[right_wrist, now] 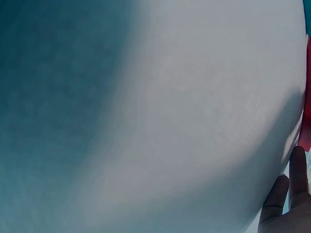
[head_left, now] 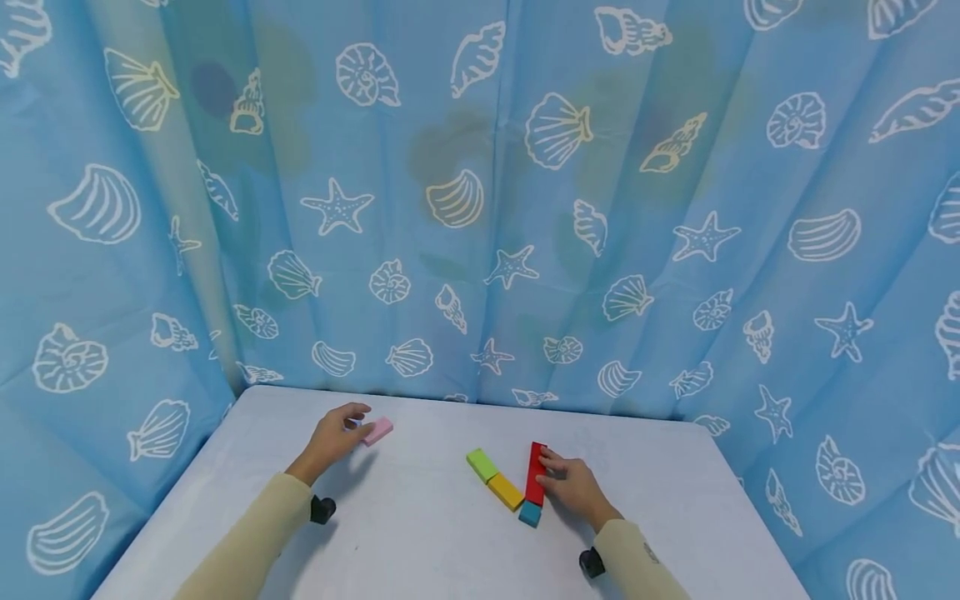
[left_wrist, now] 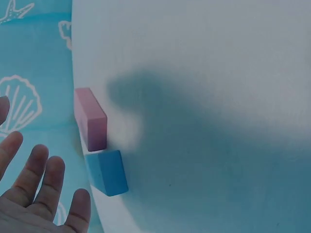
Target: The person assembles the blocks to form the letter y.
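A pink block [head_left: 378,431] lies on the white table at the back left, with my left hand [head_left: 336,435] beside it. In the left wrist view a blue block [left_wrist: 107,173] stands end to end with the pink block [left_wrist: 91,120]; those fingers are spread loosely, apart from both. In the head view the hand mostly hides the blue block. My right hand [head_left: 576,487] touches a long red block [head_left: 535,472] from its right side, fingers fairly straight. The red block adjoins a teal block [head_left: 530,513]. In the right wrist view only a strip of red block [right_wrist: 306,111] shows, near a fingertip.
Left of the red block, a green block [head_left: 482,465] and a yellow block [head_left: 506,492] lie end to end in a slanting line toward the teal one. A blue curtain [head_left: 480,250] with white shells hangs behind the white table [head_left: 427,542]'s back edge.
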A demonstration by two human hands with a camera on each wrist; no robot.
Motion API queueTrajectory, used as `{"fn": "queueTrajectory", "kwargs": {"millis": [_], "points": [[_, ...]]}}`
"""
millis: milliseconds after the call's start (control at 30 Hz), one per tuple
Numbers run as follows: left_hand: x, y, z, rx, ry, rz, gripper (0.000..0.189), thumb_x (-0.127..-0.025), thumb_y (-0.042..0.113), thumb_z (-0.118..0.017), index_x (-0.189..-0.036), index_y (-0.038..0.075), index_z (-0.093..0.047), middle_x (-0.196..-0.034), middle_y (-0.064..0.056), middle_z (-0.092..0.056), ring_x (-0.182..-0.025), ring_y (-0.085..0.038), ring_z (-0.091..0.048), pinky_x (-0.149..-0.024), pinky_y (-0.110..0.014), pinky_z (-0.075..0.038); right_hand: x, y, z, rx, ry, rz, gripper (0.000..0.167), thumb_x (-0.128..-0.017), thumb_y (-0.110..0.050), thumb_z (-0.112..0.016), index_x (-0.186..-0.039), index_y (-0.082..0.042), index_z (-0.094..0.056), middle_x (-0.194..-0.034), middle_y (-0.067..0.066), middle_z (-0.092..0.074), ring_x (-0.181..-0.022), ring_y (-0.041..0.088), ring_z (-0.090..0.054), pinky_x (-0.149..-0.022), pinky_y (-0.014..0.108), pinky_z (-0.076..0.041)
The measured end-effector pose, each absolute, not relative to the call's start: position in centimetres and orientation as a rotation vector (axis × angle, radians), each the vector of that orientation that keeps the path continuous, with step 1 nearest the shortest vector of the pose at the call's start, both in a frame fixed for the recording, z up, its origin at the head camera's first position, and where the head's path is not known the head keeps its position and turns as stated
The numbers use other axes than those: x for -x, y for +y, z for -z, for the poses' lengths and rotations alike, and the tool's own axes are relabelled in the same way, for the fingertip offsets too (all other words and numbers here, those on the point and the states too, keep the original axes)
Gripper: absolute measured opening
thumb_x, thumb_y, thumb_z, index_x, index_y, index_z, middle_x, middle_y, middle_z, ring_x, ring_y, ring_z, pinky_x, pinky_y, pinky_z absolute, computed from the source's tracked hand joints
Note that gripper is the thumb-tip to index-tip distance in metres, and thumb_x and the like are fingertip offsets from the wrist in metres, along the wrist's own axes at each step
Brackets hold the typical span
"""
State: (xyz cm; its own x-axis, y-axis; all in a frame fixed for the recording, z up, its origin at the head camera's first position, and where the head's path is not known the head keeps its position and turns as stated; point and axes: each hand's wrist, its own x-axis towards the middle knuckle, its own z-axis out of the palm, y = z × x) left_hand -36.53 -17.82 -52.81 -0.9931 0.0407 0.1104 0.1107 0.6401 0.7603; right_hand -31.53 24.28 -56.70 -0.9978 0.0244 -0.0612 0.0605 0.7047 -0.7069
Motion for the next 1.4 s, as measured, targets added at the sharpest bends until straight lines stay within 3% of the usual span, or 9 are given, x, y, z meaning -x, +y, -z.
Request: {"fn": "queueTrajectory", "kwargs": {"millis": [700, 1400], "points": [[35.1, -17.4, 54.5, 0.091, -2.803, 1.29, 0.037, -0.093, 0.02, -0.067, -0.125, 0.002, -0.063, -0.123, -0.022, -0.064, -0.108, -0.034, -0.06, -0.094, -0.051, -0.051, 30.8, 24.1, 58.4, -0.084, 2.849, 1.136, 0.046, -0.089, -0.017, -0.073, -0.134, -0.012, -0.062, -0.144, 0.005, -0.056, -0.139, 0.041, -0.042, -0.104, 0.056, -0.044], [37.2, -17.6, 53.6, 0.064, -2.861, 1.31, 0.043, -0.095, 0.022, -0.065, -0.133, 0.003, -0.057, -0.135, -0.023, -0.057, -0.119, -0.04, -0.055, -0.1, -0.055, -0.047, 31.8, 24.2, 56.8, -0.05, 2.868, 1.177, 0.047, -0.091, -0.017, -0.071, -0.136, -0.014, -0.06, -0.147, 0.004, -0.054, -0.14, 0.04, -0.04, -0.103, 0.053, -0.046]]}}
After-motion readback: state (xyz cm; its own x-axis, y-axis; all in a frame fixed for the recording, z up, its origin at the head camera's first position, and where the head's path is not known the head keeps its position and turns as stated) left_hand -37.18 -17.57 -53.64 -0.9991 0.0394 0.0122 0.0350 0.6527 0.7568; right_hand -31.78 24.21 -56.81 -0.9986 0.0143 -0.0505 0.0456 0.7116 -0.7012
